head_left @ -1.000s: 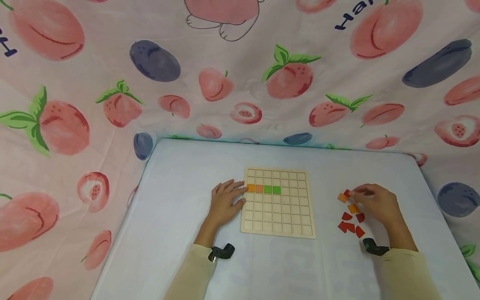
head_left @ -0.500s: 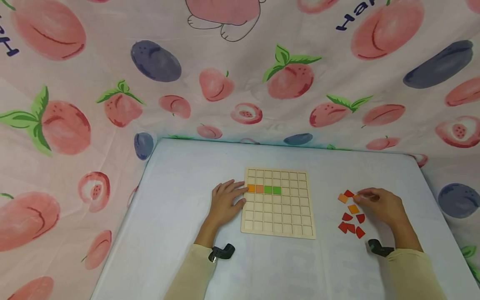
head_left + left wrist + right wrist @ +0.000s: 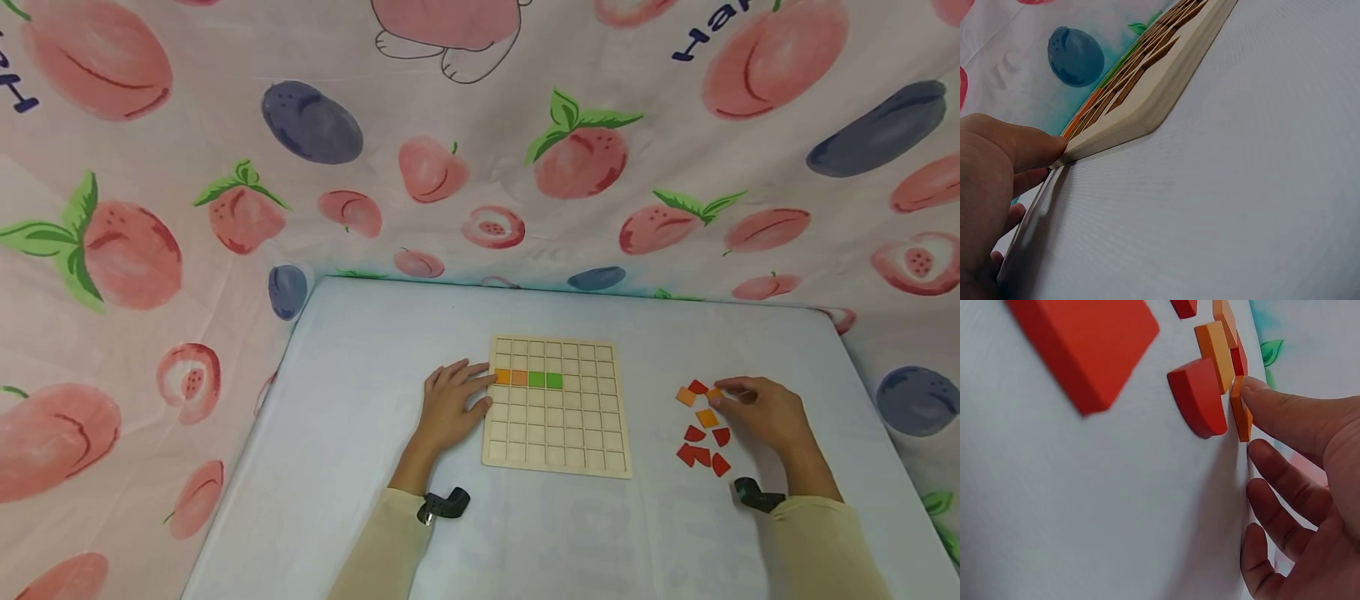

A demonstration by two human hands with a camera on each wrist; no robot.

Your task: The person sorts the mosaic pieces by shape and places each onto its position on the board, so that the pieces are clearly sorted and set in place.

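Observation:
My left hand [image 3: 452, 408] rests at the left edge of a wooden grid board [image 3: 555, 470], fingers stretched out. Its thumb [image 3: 1038, 145] touches the board's side in the left wrist view. One row of the board holds an orange tile [image 3: 502, 377], a paler orange tile [image 3: 519, 378] and two green tiles [image 3: 545, 380]. At the right, my right hand [image 3: 765, 417] pinches a square orange tile [image 3: 1240, 412] close to the table; the index fingertip is hidden behind the thumb. Beside it lie a red piece [image 3: 697, 387], a pale orange tile [image 3: 686, 397] and another orange tile [image 3: 707, 418].
Several red pieces [image 3: 702, 456] with curved edges lie nearer the person. The white table [image 3: 360, 375] meets a fruit-printed cloth [image 3: 495, 167] at its back and left. A dark device is strapped to each wrist.
My right hand has drawn slightly right and toward me from the red piece, and the orange tile now shows at its fingertips. The left hand stays in place.

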